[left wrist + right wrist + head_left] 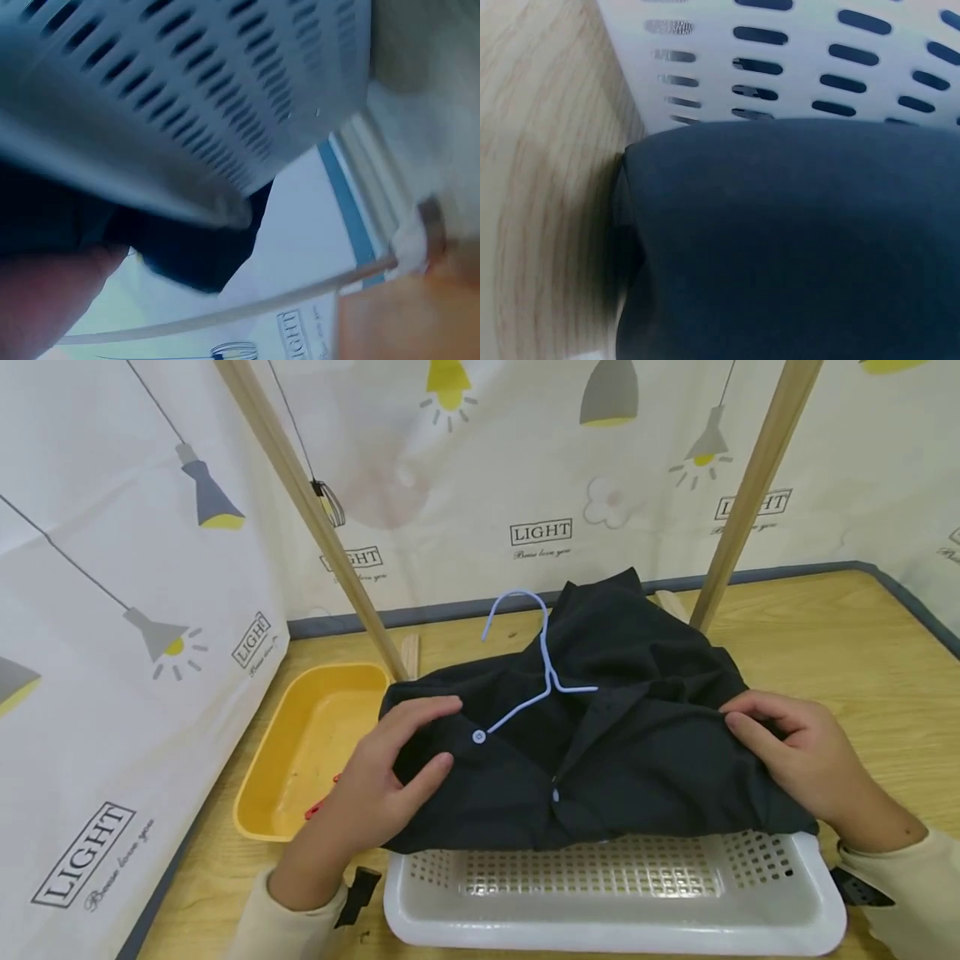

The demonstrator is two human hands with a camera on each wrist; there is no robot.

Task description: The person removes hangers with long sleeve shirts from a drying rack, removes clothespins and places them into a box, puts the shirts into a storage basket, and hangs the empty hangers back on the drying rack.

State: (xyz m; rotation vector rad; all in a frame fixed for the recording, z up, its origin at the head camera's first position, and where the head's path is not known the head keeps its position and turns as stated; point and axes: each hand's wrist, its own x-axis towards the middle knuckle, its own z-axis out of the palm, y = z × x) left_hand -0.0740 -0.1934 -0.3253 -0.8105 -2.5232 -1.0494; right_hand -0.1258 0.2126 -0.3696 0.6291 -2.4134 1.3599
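Observation:
A black buttoned shirt point(660, 760) lies bunched over the white perforated basket point(615, 935). From its open neck stands the hook of a light blue hanger point(546, 643); the ends of the hanger's arms are hidden under the cloth. My left hand point(375, 777) is at the shirt's left side, thumb and forefinger spread apart near a pale button point(479, 737). On the right, my right hand point(813, 760) pinches the shirt's edge between thumb and fingers. The right wrist view is mostly filled by dark cloth point(795, 240), and no fingers show there.
Left of the shirt sits a yellow tray point(258, 768) with a red item point(313, 810) partly hidden by my left arm. Two wooden poles point(318, 531) rise behind the shirt. A patterned cloth wall point(465, 485) encloses the wooden table point(840, 643).

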